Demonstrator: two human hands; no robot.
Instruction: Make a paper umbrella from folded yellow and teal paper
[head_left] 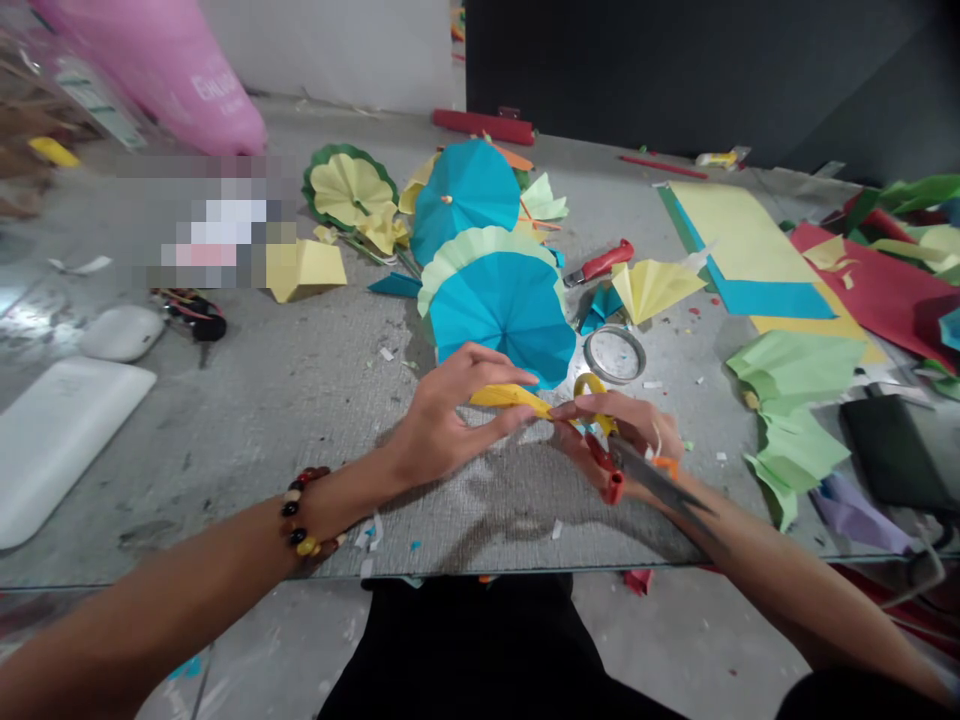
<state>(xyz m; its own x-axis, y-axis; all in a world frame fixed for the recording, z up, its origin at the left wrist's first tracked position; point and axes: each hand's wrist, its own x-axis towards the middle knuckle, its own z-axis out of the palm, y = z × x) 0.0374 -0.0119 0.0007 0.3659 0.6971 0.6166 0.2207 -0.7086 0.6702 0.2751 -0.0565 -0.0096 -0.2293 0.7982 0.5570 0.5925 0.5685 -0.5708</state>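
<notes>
A narrow folded strip of yellow paper [501, 396] lies between the fingers and thumb of my left hand [442, 412]. The fingertips of my right hand [626, 425] pinch the strip's right end. That same hand also keeps hold of a pair of scissors [664, 482], whose blades point back over the wrist, down to the right. Their handles are partly hidden by the fingers. Just beyond my hands, a blue pleated paper circle [499, 315] rests on a pale green scalloped one [480, 245]. A roll of tape [615, 354] lies beyond my right hand.
Another blue pleated circle [469, 195] and a yellow-and-green one [352, 188] stand farther back. A red-handled cutter [600, 264] lies near a yellow paper fan [656, 288]. Coloured sheets [739, 230] and a black box [900, 450] are right; a white power bank [71, 440] is left.
</notes>
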